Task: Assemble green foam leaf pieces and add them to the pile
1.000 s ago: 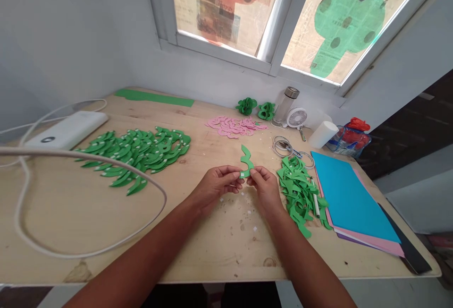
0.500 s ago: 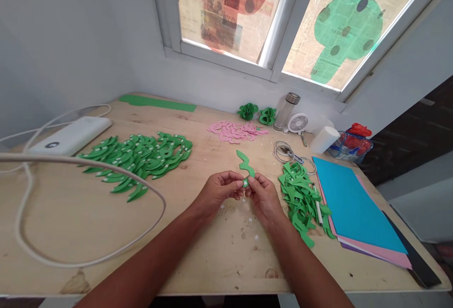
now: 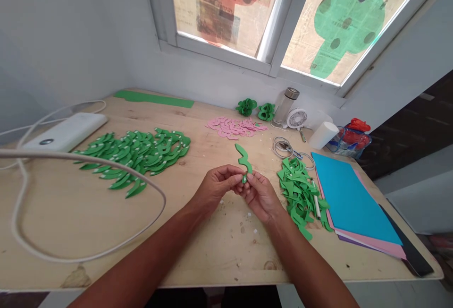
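One wavy green strip (image 3: pixel 249 167) was held above the table (image 3: pixel 198 268), between your two hands, its curved length reaching away from you. Its near end was mostly hidden by your fingertips — a bit of white showed there, too small to make out. Your left hand (image 3: pixel 219 186) pinched that end between thumb and fingers, and your right hand (image 3: pixel 262 194) pinched it from the other side; the curled fingers underneath were partly covered. Both forearms ran out of view at the bottom.

To your right lay a heap of green scraps (image 3: pixel 295 183), with a white pen (image 3: pixel 316 200) on it. Beside that, a blue sheet (image 3: pixel 354 199) covered most of the pink and purple sheets below. To your left, green cutouts (image 3: pixel 129 149) with white patches overlapped, so many showed only in part; a white cable (image 3: pixel 102 159) looped across them and was cut off at the left edge. Beyond your hands were pink cutouts (image 3: pixel 231 128), then two green paper balls (image 3: pixel 246 106), a bottle (image 3: pixel 283 109) and a small fan (image 3: pixel 296 118). Farther right, the red contents of a bag (image 3: pixel 341 143) were hard to identify — as were the newspaper prints (image 3: pixel 219 22) on the window, cropped at the top.
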{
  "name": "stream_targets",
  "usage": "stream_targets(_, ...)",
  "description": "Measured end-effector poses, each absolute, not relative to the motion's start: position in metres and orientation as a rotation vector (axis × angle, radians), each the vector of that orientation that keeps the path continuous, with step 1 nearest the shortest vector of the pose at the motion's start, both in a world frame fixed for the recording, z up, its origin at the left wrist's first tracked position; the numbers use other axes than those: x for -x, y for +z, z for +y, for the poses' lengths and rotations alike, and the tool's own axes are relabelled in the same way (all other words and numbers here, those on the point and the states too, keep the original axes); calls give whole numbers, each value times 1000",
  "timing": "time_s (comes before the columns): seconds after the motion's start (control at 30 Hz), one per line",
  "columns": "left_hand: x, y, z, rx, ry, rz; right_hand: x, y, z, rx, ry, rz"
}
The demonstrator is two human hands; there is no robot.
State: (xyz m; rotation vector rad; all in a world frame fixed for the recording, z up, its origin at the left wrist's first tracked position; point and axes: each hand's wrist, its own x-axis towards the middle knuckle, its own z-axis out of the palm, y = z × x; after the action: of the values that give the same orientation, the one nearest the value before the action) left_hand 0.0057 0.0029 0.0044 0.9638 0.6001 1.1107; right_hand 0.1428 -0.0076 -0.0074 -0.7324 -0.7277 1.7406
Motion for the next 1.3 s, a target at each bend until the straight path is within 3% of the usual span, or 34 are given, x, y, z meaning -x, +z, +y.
stream_targets(0.87, -7, 6, 2, -1042, 1133, 622, -141, -2, -10, 735, 1786, -709)
stream_targets(1.3, -8, 2, 4, -1036, 1137, 689, -143, -10, -5, 830, 1583, -751)
